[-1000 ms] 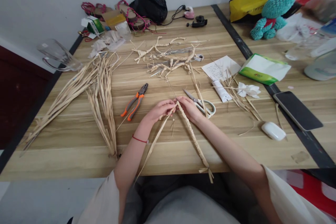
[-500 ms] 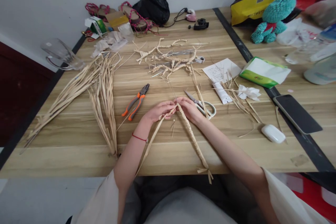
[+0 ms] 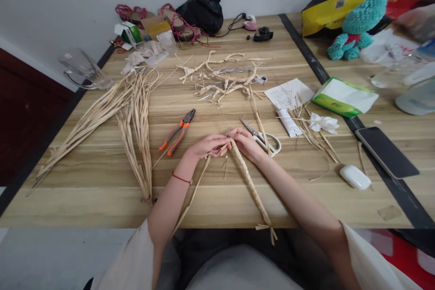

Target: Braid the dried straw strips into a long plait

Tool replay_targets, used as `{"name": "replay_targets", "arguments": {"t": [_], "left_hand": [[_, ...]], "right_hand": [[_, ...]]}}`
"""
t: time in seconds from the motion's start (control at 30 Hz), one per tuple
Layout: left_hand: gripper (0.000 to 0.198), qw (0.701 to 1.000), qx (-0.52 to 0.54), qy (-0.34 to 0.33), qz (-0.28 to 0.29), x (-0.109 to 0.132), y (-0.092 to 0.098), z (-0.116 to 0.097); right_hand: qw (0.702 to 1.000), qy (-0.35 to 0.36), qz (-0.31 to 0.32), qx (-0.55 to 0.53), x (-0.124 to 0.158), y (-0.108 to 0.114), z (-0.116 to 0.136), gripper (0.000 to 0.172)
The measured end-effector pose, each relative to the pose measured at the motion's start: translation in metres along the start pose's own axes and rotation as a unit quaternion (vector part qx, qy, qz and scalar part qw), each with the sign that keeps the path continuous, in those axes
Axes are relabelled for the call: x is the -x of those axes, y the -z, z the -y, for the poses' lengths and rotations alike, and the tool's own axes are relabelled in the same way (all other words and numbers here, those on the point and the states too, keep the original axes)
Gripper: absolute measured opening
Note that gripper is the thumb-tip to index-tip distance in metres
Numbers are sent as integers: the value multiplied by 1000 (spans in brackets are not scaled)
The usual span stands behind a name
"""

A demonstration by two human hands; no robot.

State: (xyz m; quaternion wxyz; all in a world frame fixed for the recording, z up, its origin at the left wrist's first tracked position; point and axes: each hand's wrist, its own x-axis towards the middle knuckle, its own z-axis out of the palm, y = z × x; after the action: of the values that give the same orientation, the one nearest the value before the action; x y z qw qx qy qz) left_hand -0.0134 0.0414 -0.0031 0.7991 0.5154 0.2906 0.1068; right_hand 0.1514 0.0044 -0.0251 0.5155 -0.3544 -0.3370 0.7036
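Close together at the table's middle, both my hands are closed at the upper end of a straw-wrapped stick [image 3: 249, 181]. My left hand [image 3: 212, 146] pinches a pale straw strip [image 3: 195, 186], whose loose tail hangs down past the table edge. With its fingers closed round the stick's tip, my right hand [image 3: 245, 142] holds it; thin wires [image 3: 223, 117] stick out beyond the fingers. The stick slants toward me and ends in a frayed straw knot. Scissors [image 3: 263, 138] with white handles lie just beyond my right hand. Orange-handled pliers [image 3: 178, 132] lie to the left.
Bundles of dry straw [image 3: 139, 122] spread at the left, near a tipped glass mug [image 3: 83, 70]. Behind my hands lie straw-wrapped branch shapes [image 3: 227, 86]. On the right are a tissue pack [image 3: 345, 96], a phone [image 3: 387, 152] and a white case [image 3: 355, 176].
The straw strip at my left hand has turned and now looks narrower. My hands stay at the stick's tip; the whole view has shifted slightly.
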Motion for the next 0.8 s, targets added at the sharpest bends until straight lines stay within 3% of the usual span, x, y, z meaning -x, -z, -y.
{"name": "replay_targets", "arguments": {"t": [0.17, 0.47, 0.6, 0.73, 0.8], "left_hand": [[42, 1000, 20, 7, -1, -2, -1, 0], [39, 998, 42, 12, -39, -2, 1, 1], [41, 983, 135, -77, -102, 2, 7, -5], [46, 914, 265, -251, -178, 10, 8, -12], [44, 886, 292, -297, -203, 13, 6, -12]], "right_hand": [[1000, -3, 12, 5, 1, -2, 3, 17], [999, -2, -12, -32, 0, 2, 1, 14], [999, 5, -19, -30, 0, 2, 3, 14], [999, -22, 34, -9, 8, -8, 5, 19], [994, -59, 86, -25, 14, -16, 5, 20]]}}
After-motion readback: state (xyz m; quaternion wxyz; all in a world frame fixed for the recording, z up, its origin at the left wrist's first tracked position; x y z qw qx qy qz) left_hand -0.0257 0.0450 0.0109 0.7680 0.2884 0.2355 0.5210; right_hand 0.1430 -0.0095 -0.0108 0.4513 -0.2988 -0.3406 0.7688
